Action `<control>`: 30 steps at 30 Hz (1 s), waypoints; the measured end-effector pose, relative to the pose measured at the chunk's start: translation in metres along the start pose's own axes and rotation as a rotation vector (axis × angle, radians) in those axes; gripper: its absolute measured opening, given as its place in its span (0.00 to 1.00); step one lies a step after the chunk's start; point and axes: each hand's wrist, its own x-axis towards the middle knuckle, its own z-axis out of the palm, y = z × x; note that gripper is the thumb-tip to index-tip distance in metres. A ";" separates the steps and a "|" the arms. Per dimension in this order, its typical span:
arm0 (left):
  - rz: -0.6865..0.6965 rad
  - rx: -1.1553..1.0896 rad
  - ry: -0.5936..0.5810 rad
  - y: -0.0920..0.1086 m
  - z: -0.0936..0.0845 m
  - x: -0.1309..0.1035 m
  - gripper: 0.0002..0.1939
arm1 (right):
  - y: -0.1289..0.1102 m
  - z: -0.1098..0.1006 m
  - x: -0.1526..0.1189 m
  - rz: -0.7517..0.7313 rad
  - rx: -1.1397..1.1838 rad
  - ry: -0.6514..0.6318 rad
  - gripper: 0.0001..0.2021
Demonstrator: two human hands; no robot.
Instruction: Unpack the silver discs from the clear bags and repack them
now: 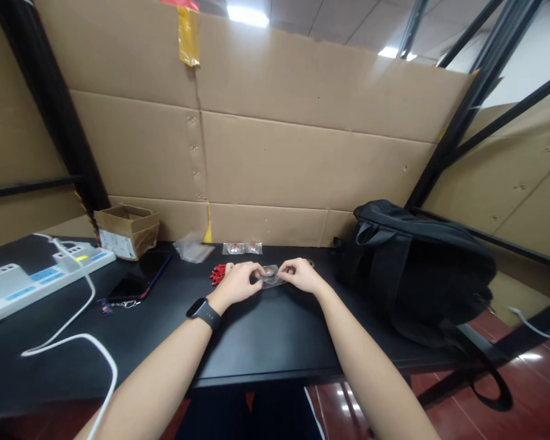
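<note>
Between my hands is a small clear plastic bag with something shiny and a bit of red inside; what the item is, I cannot make out. My left hand, with a black watch on the wrist, pinches the bag's left edge between thumb and fingers. At the opposite edge, my right hand pinches it too. Right beside my left hand lies a bunch of small red pieces, partly hidden by it. Two filled clear packets lie side by side behind my hands.
A stack of clear plastic bags lies by the cardboard wall. Further left are an open cardboard box, a dark phone with a keychain, and a white power strip with a cable. A black backpack stands on the right.
</note>
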 end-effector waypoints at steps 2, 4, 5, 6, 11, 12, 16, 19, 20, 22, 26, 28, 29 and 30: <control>0.007 0.029 -0.001 0.001 0.001 0.000 0.05 | -0.001 -0.002 -0.001 0.015 -0.023 -0.002 0.09; -0.025 0.033 0.019 0.000 0.003 0.001 0.06 | -0.001 -0.004 -0.001 0.035 -0.049 -0.008 0.09; -0.056 0.022 0.028 -0.001 0.004 0.002 0.06 | -0.001 -0.005 -0.001 0.050 -0.056 -0.010 0.09; -0.091 0.000 0.031 -0.003 0.006 0.003 0.06 | 0.000 -0.006 -0.001 0.067 -0.057 -0.015 0.09; -0.221 -0.140 0.001 -0.010 0.016 0.007 0.06 | 0.005 0.001 0.004 0.106 -0.046 -0.025 0.09; -0.239 -0.154 0.011 -0.010 0.018 0.007 0.06 | 0.006 0.004 0.005 0.108 -0.063 -0.004 0.09; -0.263 -0.150 0.056 -0.006 0.021 0.006 0.21 | 0.008 0.014 0.008 0.113 -0.146 0.073 0.10; -0.228 -0.080 0.064 0.000 0.018 0.004 0.26 | 0.009 0.017 0.008 0.090 -0.169 0.089 0.04; -0.214 -0.051 0.057 0.001 0.017 0.004 0.26 | 0.009 0.017 0.007 0.075 -0.179 0.100 0.04; -0.193 0.003 0.017 0.002 0.015 0.003 0.21 | 0.009 0.017 0.007 0.026 -0.206 0.139 0.12; -0.192 0.081 -0.035 -0.001 0.015 0.003 0.13 | 0.008 0.016 0.006 -0.068 -0.250 0.188 0.23; -0.198 0.119 -0.028 -0.003 0.017 0.003 0.14 | 0.008 0.016 0.006 -0.083 -0.291 0.164 0.18; -0.200 0.139 -0.025 -0.004 0.018 0.002 0.14 | 0.007 0.016 0.006 -0.089 -0.320 0.147 0.15; -0.201 0.160 -0.022 -0.004 0.018 0.002 0.15 | 0.006 0.016 0.007 -0.096 -0.351 0.128 0.12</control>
